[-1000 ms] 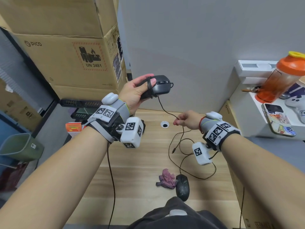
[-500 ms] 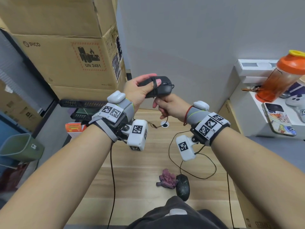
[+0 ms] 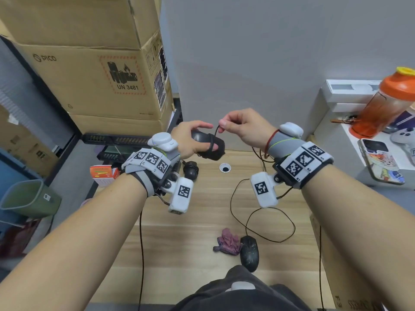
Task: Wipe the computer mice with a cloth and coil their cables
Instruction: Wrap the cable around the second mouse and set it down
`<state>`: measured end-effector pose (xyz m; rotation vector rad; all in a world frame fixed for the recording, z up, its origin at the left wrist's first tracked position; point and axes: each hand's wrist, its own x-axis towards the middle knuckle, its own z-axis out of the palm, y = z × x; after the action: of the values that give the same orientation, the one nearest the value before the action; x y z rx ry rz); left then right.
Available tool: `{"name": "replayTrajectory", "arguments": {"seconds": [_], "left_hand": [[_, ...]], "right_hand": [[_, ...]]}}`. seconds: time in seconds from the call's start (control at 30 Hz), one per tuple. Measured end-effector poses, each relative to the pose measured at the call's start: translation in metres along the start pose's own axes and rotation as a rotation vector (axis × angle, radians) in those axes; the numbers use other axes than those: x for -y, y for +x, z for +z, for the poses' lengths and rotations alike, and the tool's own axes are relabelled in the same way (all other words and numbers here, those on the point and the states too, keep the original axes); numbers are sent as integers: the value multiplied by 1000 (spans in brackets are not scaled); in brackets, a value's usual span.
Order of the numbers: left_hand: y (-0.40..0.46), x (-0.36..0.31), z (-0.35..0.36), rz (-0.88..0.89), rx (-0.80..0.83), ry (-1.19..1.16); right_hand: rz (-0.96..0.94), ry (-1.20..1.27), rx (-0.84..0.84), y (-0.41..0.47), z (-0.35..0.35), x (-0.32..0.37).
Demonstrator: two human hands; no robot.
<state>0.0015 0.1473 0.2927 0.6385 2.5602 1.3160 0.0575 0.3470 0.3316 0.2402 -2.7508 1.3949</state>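
We're on the cable-coiling step for the first mouse (image 3: 207, 147). Our left hand (image 3: 190, 140) holds it up over the far edge of the desk (image 3: 179, 232), fingers curled round the body, a couple of cable turns already across it. Our right hand (image 3: 243, 126) pinches the cable (image 3: 216, 129) between thumb and forefinger just above the mouse. Next move, we reckon: bring that loop down round the body, keep tension, then feed the slack trailing to the desk. The second mouse (image 3: 249, 255) lies at the near edge, touching the cloth (image 3: 226, 242), its cable loose, not yet coiled.
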Motion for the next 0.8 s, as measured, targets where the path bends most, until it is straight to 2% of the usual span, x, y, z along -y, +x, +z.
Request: {"name": "replayTrajectory", "arguments": {"seconds": [0.23, 0.3, 0.43, 0.5, 0.57, 0.67, 0.73, 0.8], "left_hand": [[-7, -28, -2, 106, 179, -228], [-8, -33, -1, 121, 192, -366], [-2, -40, -1, 76, 125, -738], [4, -42, 2, 48, 65, -905], [10, -43, 5, 15, -54, -967], [15, -35, 6, -31, -265, -807], [16, -25, 3, -31, -363, -532], [15, -13, 0, 3, -372, -281]], "right_hand": [[57, 83, -56, 6, -9, -12], [77, 135, -62, 5, -8, -14], [179, 151, -29, 1, -1, -23], [151, 151, 17, -4, 9, -23], [111, 113, 100, -9, 20, -21], [145, 91, 232, -14, 36, -19], [166, 44, 281, -16, 40, -19], [158, 1, 280, -16, 37, -18]]}}
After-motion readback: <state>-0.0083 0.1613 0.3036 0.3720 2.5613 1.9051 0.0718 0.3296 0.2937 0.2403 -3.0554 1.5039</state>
